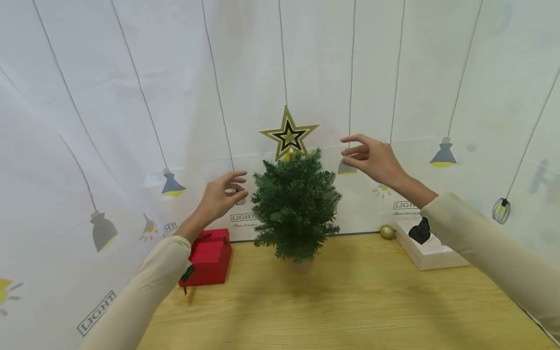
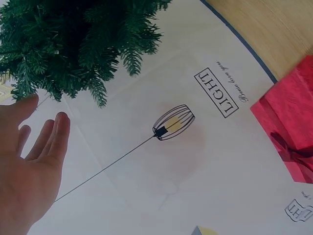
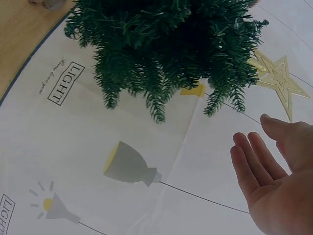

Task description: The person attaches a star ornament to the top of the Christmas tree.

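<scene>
A small green artificial Christmas tree [image 1: 297, 206] stands upright near the back of the table, topped by a gold star [image 1: 288, 136]. To its left, my left hand [image 1: 220, 194] hovers with loosely bent fingers and nothing between them. Higher up on the right, my right hand [image 1: 372, 158] is in the air, apart from both tree and star, and it too holds nothing. The left wrist view has the branches [image 2: 83, 44] just past the left fingertips. In the right wrist view the star topper [image 3: 279, 78] lies beyond the right thumb.
At the left of the wooden table [image 1: 306, 311] sits a red gift box [image 1: 212, 257] with a dark red ribbon. A white box [image 1: 430, 253] with a black bow and a gold ball ornament [image 1: 387, 232] are at the right. A lamp-print cloth [image 1: 245, 48] hangs close behind.
</scene>
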{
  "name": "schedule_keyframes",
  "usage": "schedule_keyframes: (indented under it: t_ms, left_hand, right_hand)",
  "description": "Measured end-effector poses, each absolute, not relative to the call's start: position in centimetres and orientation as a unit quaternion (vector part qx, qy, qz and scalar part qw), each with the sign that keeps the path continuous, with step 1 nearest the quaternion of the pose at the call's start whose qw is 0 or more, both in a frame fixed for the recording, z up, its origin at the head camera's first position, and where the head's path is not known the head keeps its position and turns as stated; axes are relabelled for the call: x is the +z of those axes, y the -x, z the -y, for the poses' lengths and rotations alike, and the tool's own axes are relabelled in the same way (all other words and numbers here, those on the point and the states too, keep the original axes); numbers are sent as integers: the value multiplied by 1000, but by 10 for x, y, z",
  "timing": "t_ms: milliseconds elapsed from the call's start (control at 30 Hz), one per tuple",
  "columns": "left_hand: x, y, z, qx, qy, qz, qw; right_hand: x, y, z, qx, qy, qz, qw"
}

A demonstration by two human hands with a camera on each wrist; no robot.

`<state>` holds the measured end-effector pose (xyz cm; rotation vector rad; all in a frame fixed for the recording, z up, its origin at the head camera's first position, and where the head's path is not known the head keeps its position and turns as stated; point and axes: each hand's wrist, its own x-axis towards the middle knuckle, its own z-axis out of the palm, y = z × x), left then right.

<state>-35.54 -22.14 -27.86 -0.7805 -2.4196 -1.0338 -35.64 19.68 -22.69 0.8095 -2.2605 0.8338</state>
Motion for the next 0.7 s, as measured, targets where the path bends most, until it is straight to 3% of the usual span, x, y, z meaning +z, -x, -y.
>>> schedule_keyframes:
  t_ms: [700]
  left_hand:
    - [-321,348,251,-348,259,885,168]
  right_hand:
    - [-289,350,-238,299,-291,873,254]
